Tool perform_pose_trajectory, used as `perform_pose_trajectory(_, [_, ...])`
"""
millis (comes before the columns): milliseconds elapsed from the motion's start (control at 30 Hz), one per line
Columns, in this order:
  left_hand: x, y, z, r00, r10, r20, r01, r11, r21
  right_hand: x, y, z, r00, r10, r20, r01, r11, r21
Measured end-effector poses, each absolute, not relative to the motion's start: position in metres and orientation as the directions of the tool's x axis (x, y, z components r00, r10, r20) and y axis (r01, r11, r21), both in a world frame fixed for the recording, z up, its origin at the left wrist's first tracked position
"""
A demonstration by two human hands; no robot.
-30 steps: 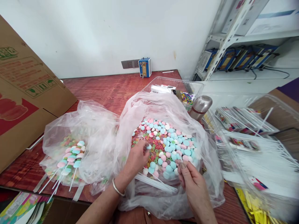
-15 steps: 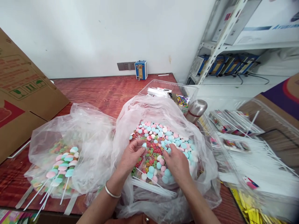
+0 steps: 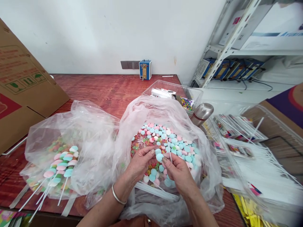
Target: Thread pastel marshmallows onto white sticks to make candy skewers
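Observation:
My left hand point(image 3: 142, 160) is closed, thumb and fingertips pinching a pale blue candy disc point(image 3: 159, 157) like a flat marshmallow. Close beside it, my right hand point(image 3: 177, 168) is closed too, with a thin white stick point(image 3: 170, 155) between its fingers. Its thumb tip touches or nearly touches the disc; whether the stick pierces it I cannot tell. Both hands are over an opened clear plastic bag point(image 3: 132, 110) full of pink, blue and white candy discs point(image 3: 188, 149) and small ring-shaped gummies point(image 3: 155, 167). White sticks point(image 3: 155, 191) lie at the bag's near side.
At left, skewered candies point(image 3: 62, 164) lie on another plastic bag point(image 3: 94, 126), beside a cardboard box point(image 3: 26, 78). A steel flask point(image 3: 202, 113) and a clear tray point(image 3: 196, 91) stand behind. Right, a bin holds many white sticks point(image 3: 260, 167). Yellow strips point(image 3: 248, 208) lie below.
My hands have come together over the candy, the right moving left and the left slightly right. The blue disc is now between them. The view has shifted slightly.

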State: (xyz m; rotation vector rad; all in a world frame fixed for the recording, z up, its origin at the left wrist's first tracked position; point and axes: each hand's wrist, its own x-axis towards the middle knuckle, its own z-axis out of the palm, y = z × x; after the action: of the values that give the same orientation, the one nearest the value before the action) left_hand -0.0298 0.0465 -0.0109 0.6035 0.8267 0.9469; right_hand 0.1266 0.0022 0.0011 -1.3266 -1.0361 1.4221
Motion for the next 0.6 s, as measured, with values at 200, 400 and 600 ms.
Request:
perform_pose_trajectory(200, [-0.024, 0.036, -0.009, 0.334, 0.897, -0.289, -0.434, 0.419, 0.798, 0.125, -0.002, -0.004, 0.065, 0.974, -0.217, -0.015, -0.216, -0.976])
perform_pose_trajectory(400, [-0.021, 0.032, -0.012, 0.343, 0.908, -0.24, -0.378, 0.368, 0.85, 0.124, -0.001, -0.006, 0.119, 0.975, -0.188, 0.069, -0.197, -0.978])
perform_pose_trajectory(600, [-0.016, 0.038, -0.012, 0.198, 0.948, -0.251, -0.332, 0.306, 0.892, 0.122, -0.01, -0.002, 0.225, 0.97, -0.09, 0.35, -0.167, -0.922])
